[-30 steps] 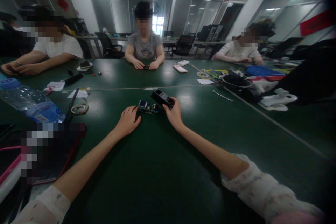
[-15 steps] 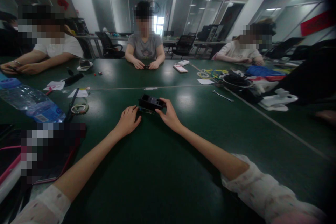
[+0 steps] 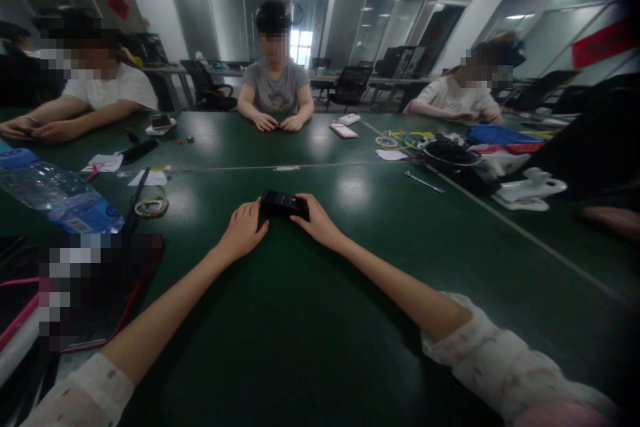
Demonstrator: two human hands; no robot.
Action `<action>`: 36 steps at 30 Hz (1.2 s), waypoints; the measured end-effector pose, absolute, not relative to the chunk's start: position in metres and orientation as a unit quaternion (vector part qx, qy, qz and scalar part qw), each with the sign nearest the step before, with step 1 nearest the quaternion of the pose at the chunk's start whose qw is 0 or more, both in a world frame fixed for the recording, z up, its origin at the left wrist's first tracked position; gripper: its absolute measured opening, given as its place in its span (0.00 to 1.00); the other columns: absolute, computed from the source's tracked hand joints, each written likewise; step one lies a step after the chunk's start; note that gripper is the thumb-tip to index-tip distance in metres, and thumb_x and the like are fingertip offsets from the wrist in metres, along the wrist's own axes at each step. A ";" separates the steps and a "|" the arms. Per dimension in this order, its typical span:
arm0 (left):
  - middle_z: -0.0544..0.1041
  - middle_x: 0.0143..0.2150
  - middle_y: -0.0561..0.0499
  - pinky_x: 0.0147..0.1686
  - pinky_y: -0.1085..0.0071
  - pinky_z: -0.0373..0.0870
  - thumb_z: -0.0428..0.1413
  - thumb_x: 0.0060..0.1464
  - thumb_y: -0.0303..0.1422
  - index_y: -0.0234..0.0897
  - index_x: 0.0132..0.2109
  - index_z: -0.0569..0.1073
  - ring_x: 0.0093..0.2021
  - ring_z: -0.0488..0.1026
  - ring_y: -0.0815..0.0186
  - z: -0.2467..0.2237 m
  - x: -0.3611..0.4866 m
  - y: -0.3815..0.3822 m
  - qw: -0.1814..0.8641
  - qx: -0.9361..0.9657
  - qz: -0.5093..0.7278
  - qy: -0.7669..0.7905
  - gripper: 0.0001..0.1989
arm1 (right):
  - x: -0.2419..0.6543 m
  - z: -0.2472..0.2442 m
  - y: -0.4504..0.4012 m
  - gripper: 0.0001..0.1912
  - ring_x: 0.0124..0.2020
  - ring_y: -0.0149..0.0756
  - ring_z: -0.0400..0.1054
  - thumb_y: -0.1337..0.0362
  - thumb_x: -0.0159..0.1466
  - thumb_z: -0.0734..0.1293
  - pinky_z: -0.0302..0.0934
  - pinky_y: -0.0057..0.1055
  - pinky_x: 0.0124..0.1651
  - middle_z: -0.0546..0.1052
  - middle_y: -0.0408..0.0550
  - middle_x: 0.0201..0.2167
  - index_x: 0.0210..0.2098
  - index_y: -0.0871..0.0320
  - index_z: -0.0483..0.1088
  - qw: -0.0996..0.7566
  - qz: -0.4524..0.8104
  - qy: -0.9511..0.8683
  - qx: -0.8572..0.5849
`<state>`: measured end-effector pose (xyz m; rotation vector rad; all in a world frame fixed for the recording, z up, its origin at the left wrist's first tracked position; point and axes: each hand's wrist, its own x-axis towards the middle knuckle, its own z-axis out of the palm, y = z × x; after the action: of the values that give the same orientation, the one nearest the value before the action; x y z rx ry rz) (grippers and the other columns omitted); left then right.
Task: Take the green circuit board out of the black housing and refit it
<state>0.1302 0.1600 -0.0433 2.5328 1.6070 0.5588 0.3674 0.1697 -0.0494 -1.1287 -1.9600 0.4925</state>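
A small black box-shaped device (image 3: pixel 283 203) lies on the green table between my two hands, its long side running left to right. Its top face is dark with small pale marks that I cannot read. My left hand (image 3: pixel 244 229) grips the device's left end, fingers together along its edge and thumb at the near side. On the opposite end, my right hand (image 3: pixel 320 221) has it between thumb and fingers. The underside is hidden.
A water bottle (image 3: pixel 60 190) leans at left above a dark, red-edged item. A bracelet (image 3: pixel 151 207) and papers lie nearby. To the right are a wrench (image 3: pixel 424 182), a white plastic part (image 3: pixel 533 190) and coiled cables (image 3: pixel 400 141). Several people sit around the table (image 3: pixel 300 333).
The black housing, tilted up with a circuit board showing beneath it before, has come down flat. My right hand has moved slightly down and left with it; the board is now hidden.
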 end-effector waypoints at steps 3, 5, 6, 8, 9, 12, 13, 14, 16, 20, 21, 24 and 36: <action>0.62 0.63 0.36 0.60 0.51 0.57 0.43 0.63 0.42 0.30 0.66 0.51 0.63 0.58 0.51 -0.044 0.130 0.161 0.047 0.829 0.183 0.526 0.30 | 0.367 -0.049 0.170 0.27 0.54 0.44 0.66 0.64 0.60 0.69 0.62 0.51 0.57 0.68 0.52 0.52 0.56 0.54 0.59 0.397 0.195 -0.775 -0.451; 0.62 0.63 0.36 0.60 0.51 0.58 0.43 0.63 0.42 0.30 0.66 0.51 0.63 0.58 0.51 -0.044 0.130 0.161 0.048 0.829 0.185 0.525 0.30 | 0.368 -0.050 0.170 0.27 0.54 0.44 0.65 0.64 0.60 0.69 0.62 0.51 0.56 0.68 0.52 0.52 0.57 0.54 0.58 0.392 0.193 -0.776 -0.454; 0.62 0.63 0.36 0.60 0.51 0.57 0.43 0.63 0.42 0.30 0.66 0.51 0.63 0.58 0.51 -0.044 0.130 0.161 0.048 0.829 0.186 0.525 0.30 | 0.368 -0.050 0.170 0.27 0.54 0.44 0.65 0.64 0.60 0.69 0.62 0.51 0.56 0.68 0.52 0.52 0.57 0.54 0.58 0.392 0.193 -0.777 -0.454; 0.62 0.63 0.36 0.60 0.51 0.57 0.43 0.63 0.42 0.30 0.66 0.51 0.63 0.57 0.51 -0.044 0.130 0.160 0.047 0.830 0.186 0.524 0.30 | 0.368 -0.050 0.170 0.27 0.54 0.44 0.65 0.64 0.60 0.69 0.62 0.51 0.56 0.68 0.52 0.52 0.57 0.54 0.58 0.392 0.193 -0.777 -0.453; 0.62 0.63 0.36 0.60 0.51 0.57 0.43 0.63 0.42 0.30 0.66 0.51 0.63 0.57 0.51 -0.044 0.130 0.160 0.047 0.830 0.186 0.524 0.30 | 0.368 -0.050 0.170 0.27 0.54 0.44 0.66 0.64 0.60 0.69 0.62 0.50 0.56 0.68 0.52 0.52 0.57 0.54 0.58 0.393 0.192 -0.778 -0.451; 0.62 0.63 0.35 0.60 0.52 0.57 0.43 0.63 0.42 0.28 0.66 0.51 0.64 0.57 0.51 -0.044 0.130 0.160 0.048 0.830 0.181 0.525 0.30 | 0.368 -0.049 0.169 0.27 0.54 0.44 0.65 0.63 0.60 0.68 0.62 0.49 0.56 0.68 0.53 0.52 0.57 0.55 0.58 0.392 0.193 -0.780 -0.447; 0.62 0.63 0.35 0.60 0.52 0.57 0.43 0.63 0.42 0.28 0.66 0.51 0.64 0.57 0.51 -0.044 0.130 0.160 0.047 0.830 0.180 0.526 0.31 | 0.368 -0.049 0.169 0.27 0.54 0.44 0.65 0.64 0.60 0.68 0.62 0.48 0.56 0.68 0.53 0.52 0.57 0.55 0.58 0.392 0.192 -0.781 -0.448; 0.62 0.63 0.35 0.60 0.52 0.57 0.43 0.63 0.42 0.28 0.66 0.51 0.64 0.57 0.51 -0.044 0.130 0.161 0.046 0.829 0.180 0.528 0.31 | 0.367 -0.049 0.170 0.27 0.54 0.44 0.65 0.64 0.60 0.68 0.62 0.48 0.56 0.68 0.53 0.52 0.57 0.55 0.58 0.390 0.189 -0.781 -0.449; 0.62 0.63 0.35 0.60 0.52 0.57 0.44 0.63 0.42 0.28 0.66 0.51 0.63 0.57 0.51 -0.046 0.130 0.161 0.040 0.828 0.181 0.529 0.31 | 0.367 -0.049 0.170 0.27 0.54 0.44 0.65 0.64 0.60 0.68 0.61 0.49 0.57 0.68 0.54 0.52 0.56 0.56 0.57 0.388 0.179 -0.784 -0.450; 0.62 0.63 0.35 0.60 0.51 0.57 0.43 0.63 0.42 0.28 0.66 0.52 0.63 0.57 0.51 -0.048 0.130 0.163 0.035 0.829 0.185 0.526 0.30 | 0.367 -0.050 0.171 0.27 0.54 0.44 0.64 0.64 0.61 0.68 0.61 0.49 0.58 0.68 0.54 0.52 0.57 0.56 0.57 0.382 0.173 -0.788 -0.450; 0.62 0.63 0.35 0.60 0.51 0.57 0.43 0.63 0.42 0.28 0.66 0.52 0.63 0.57 0.51 -0.048 0.130 0.163 0.036 0.830 0.184 0.525 0.31 | 0.367 -0.050 0.171 0.27 0.54 0.44 0.64 0.64 0.61 0.68 0.61 0.49 0.57 0.68 0.54 0.52 0.57 0.55 0.57 0.382 0.175 -0.787 -0.451; 0.62 0.63 0.35 0.60 0.51 0.57 0.43 0.63 0.42 0.28 0.66 0.51 0.63 0.57 0.51 -0.049 0.130 0.163 0.038 0.830 0.185 0.524 0.31 | 0.368 -0.050 0.171 0.27 0.54 0.44 0.64 0.64 0.61 0.68 0.61 0.49 0.57 0.68 0.54 0.53 0.57 0.55 0.57 0.381 0.181 -0.785 -0.454; 0.62 0.63 0.36 0.60 0.51 0.57 0.44 0.63 0.42 0.28 0.66 0.51 0.64 0.57 0.51 -0.044 0.130 0.161 0.046 0.830 0.179 0.526 0.30 | 0.370 -0.054 0.173 0.28 0.55 0.44 0.64 0.63 0.60 0.69 0.62 0.51 0.57 0.67 0.53 0.53 0.58 0.54 0.56 0.378 0.197 -0.778 -0.462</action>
<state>0.1302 0.1607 -0.0440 2.5353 1.6059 0.5463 0.3695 0.1730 -0.0544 -1.1810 -1.9884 0.5028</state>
